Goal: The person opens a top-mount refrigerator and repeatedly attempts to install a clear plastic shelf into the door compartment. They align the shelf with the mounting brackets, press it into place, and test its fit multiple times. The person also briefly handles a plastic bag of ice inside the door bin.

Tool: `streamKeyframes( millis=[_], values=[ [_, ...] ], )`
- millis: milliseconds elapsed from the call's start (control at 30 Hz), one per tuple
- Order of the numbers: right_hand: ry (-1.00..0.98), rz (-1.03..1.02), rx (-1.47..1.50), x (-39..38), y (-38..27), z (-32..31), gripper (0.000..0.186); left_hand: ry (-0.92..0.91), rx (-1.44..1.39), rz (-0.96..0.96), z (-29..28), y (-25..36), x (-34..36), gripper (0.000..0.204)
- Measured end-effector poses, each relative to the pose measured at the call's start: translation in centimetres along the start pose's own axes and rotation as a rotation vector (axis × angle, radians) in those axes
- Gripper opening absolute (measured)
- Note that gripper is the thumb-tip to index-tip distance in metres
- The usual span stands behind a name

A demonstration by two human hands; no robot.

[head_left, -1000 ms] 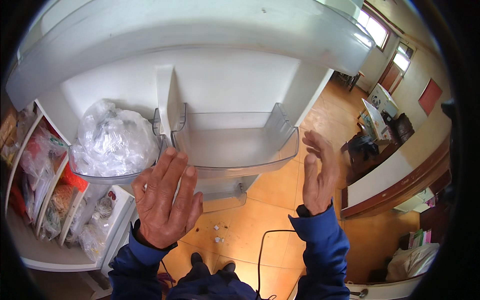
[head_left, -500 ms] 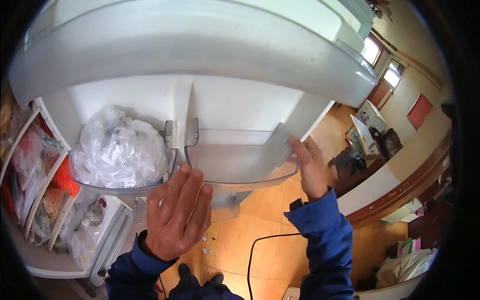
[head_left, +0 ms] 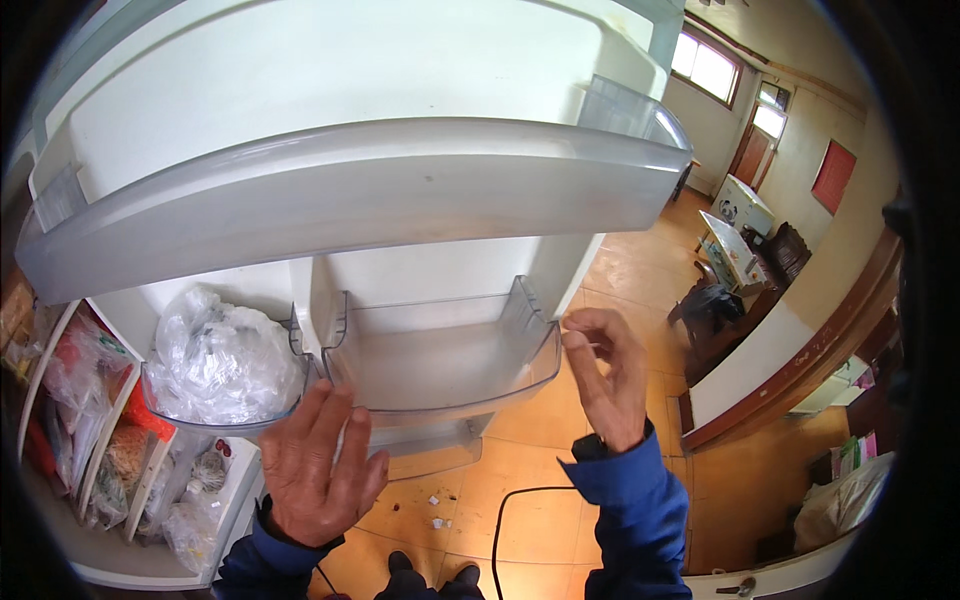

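Note:
A clear plastic door bin (head_left: 450,395) hangs on the lower inside of an opened fridge door (head_left: 330,55), with nothing in it. Beside its right end is my right hand (head_left: 608,375), thumb and fingers curved but apart, gripping nothing; whether a fingertip touches the bin, I cannot tell. My left hand (head_left: 320,470) lies with fingers stretched out against the front, where the two lower bins meet. In the left bin sits a bundle of crumpled clear plastic bags (head_left: 228,358). A long clear door shelf (head_left: 370,195) spans the door above.
At the left, fridge compartments (head_left: 125,480) hold several bagged foods. Another clear bin (head_left: 435,458) shows below. A black cable (head_left: 500,520) runs over the tiled floor, with small white scraps (head_left: 437,522) nearby. Farther right stand a low table (head_left: 735,250) and a doorway edge (head_left: 800,360).
My right hand has come off the right end of the empty bin and now sits just outside it. My left hand stays at the bin fronts. The view has shifted, showing more of the upper door.

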State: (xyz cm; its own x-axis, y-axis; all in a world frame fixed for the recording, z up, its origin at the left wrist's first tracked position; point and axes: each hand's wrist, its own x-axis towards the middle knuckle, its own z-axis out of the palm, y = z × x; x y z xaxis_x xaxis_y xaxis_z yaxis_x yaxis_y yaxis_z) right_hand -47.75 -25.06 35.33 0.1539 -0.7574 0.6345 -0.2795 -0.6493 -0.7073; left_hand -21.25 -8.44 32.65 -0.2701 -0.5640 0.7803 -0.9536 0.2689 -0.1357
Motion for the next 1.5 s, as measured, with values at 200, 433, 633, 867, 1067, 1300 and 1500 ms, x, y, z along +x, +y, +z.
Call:
streamKeyframes(
  millis=[200, 433, 633, 867, 1067, 1300, 1500],
  values=[
    [-0.218, -0.670, -0.529, 0.8, -2.0, -2.8, 0.051, -0.065, 0.117, -0.050, -1.7, -0.3, 2.6, 0.048],
    [-0.547, -0.679, -1.002, 1.8, -3.7, -2.0, 0.040, -0.177, 0.157, -0.110, -1.4, 0.3, 5.1, 0.056],
    [-0.591, -0.547, -0.695, 1.6, -3.3, -1.9, 0.032, -0.185, 0.187, -0.156, -0.6, 0.4, 5.3, 0.067],
    [-0.427, -0.593, -0.683, 0.7, -0.9, -0.2, 0.048, -0.166, 0.202, -0.157, -0.1, 0.8, 5.6, 0.090],
    [-0.376, -0.656, -0.642, 0.6, 0.0, 0.2, 0.037, -0.284, 0.304, -0.122, 0.3, 0.8, 4.4, 0.109],
    [-0.351, -0.657, -0.609, 0.6, -0.3, 0.0, 0.038, -0.227, 0.287, -0.071, 1.3, 0.0, 3.4, 0.122],
    [-0.355, -0.631, -0.543, -0.1, -0.5, -0.3, 0.036, -0.291, 0.214, -0.052, 0.1, 0.0, 3.6, 0.118]
  ],
)
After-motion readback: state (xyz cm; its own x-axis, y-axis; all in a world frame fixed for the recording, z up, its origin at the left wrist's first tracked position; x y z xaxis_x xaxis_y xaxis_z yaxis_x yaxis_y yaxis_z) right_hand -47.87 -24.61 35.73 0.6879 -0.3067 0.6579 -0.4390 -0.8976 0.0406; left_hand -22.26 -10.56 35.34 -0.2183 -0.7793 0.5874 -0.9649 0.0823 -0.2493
